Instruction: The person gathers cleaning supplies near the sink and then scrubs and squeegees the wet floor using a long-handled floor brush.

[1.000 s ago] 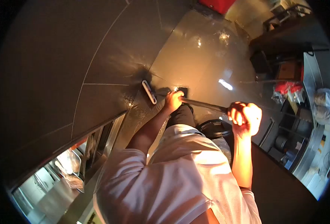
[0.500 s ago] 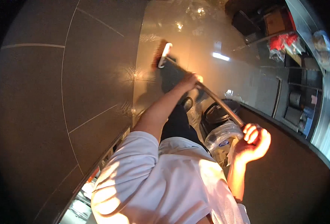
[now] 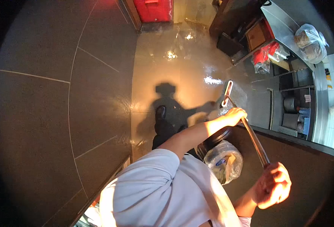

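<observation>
Both my hands grip the handle of a long-handled floor brush (image 3: 254,140). My left hand (image 3: 235,115) is closed around its lower part, near the head. At the top end of the handle, my right hand (image 3: 273,185) is wrapped in a fist. The white-edged brush head (image 3: 228,93) is over the wet floor (image 3: 182,68), to the right of my shadow; its bristles cannot be made out now. Close below my left forearm are a dark round bin (image 3: 214,140) and a clear plastic bag (image 3: 233,151) with packaging inside.
A dark tiled wall (image 3: 34,113) runs along the left. On the right stands a metal shelf unit (image 3: 292,81) with bags and containers. A red box (image 3: 153,10) is at the far end. My dark shoe (image 3: 160,112) is on the floor.
The brush head has swung from beside the left wall across to the right, near the shelves. Both hands have moved right with it, still gripping the handle. The view has shifted, bringing the red box in.
</observation>
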The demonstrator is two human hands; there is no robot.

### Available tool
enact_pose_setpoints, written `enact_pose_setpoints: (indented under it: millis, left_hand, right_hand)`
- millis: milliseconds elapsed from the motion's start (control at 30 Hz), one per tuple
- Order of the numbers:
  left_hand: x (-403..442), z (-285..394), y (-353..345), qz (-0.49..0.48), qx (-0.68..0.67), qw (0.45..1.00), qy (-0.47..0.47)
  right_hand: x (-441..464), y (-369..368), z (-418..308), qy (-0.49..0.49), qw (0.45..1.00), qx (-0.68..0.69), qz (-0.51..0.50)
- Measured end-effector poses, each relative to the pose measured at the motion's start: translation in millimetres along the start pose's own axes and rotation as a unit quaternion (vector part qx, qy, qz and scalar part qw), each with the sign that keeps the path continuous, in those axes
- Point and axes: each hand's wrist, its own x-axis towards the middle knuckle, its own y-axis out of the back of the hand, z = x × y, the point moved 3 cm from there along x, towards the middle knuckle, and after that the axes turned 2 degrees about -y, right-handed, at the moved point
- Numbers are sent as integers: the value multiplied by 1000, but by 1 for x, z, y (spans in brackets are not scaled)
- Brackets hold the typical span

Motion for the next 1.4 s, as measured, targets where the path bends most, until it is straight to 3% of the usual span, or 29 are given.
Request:
enact_pose_setpoints:
  millis: [100, 133, 167, 200, 233, 300, 367, 433, 500, 533, 600, 633, 667, 733, 900, 933, 1000, 1067, 1100, 1133, 1167, 1300, 1400]
  left_hand:
    - [11, 1, 61, 65, 45, 996, -28]
    - [17, -6, 85, 71, 52, 996, 11]
    - [21, -21, 109, 95, 96, 991, 5]
    - [25, -45, 131, 201, -249, 944, 75]
    - [26, -73, 147, 282, -561, 767, 134]
    - [30, -124, 210, 313, -294, 894, 125]
    - [33, -115, 307, 287, 159, 939, 102]
    - [34, -146, 387, 282, 228, 928, 80]
    - [32, -171, 451, 280, 257, 922, 76]
    - [26, -187, 479, 278, 279, 917, 64]
    - [7, -231, 535, 255, 306, 916, 56]
    - [-11, -264, 557, 235, 309, 919, 62]
    - [-28, -299, 575, 251, 208, 932, 156]
    - [-57, -320, 600, 206, 313, 907, 190]
    - [-79, -259, 590, 276, 272, 909, 155]
    - [-82, -255, 576, 246, 258, 909, 218]
    - [-75, -225, 552, 267, 234, 904, 239]
    - [-55, -205, 536, 251, 250, 914, 200]
    - [-41, -188, 532, 278, 166, 932, 162]
    - [-27, -162, 537, 284, 138, 948, 46]
    - [-14, -136, 537, 262, 112, 958, 38]
    - [3, -73, 532, 0, 123, 986, 113]
    - [-30, -70, 525, -44, 141, 986, 73]
  right_hand:
    - [11, 13, -4, -15, 997, 74, 28]
    - [23, 6, -1, -52, 989, 137, -25]
    - [33, -13, 3, -88, 989, 89, 76]
    - [43, -46, 7, -124, 976, 39, 174]
    - [49, -71, 18, -130, 967, 31, 216]
    - [52, -92, 71, -52, 974, 88, 201]
    - [65, -137, 110, -58, 977, 39, 203]
    - [87, -201, 150, -165, 962, -143, 163]
    - [117, -258, 211, -132, 963, -234, 11]
    - [128, -293, 240, -241, 966, -81, 38]
    - [164, -359, 286, -126, 985, 7, -121]
    - [169, -394, 308, -96, 984, 40, -148]
    - [168, -422, 329, -79, 979, 58, -178]
    - [164, -459, 350, -92, 965, 94, -226]
    - [152, -467, 310, -38, 931, 146, -333]
    - [155, -456, 296, -42, 918, 117, -376]
    - [167, -432, 264, -79, 930, 148, -327]
    - [181, -405, 227, -124, 965, 112, -200]
    - [176, -381, 220, -164, 977, 60, -121]
    - [184, -368, 203, -149, 976, 122, -97]
    - [192, -355, 186, -132, 971, 183, -75]
    - [198, -323, 124, -90, 961, 236, 113]
    - [186, -304, 130, -163, 939, 298, -52]
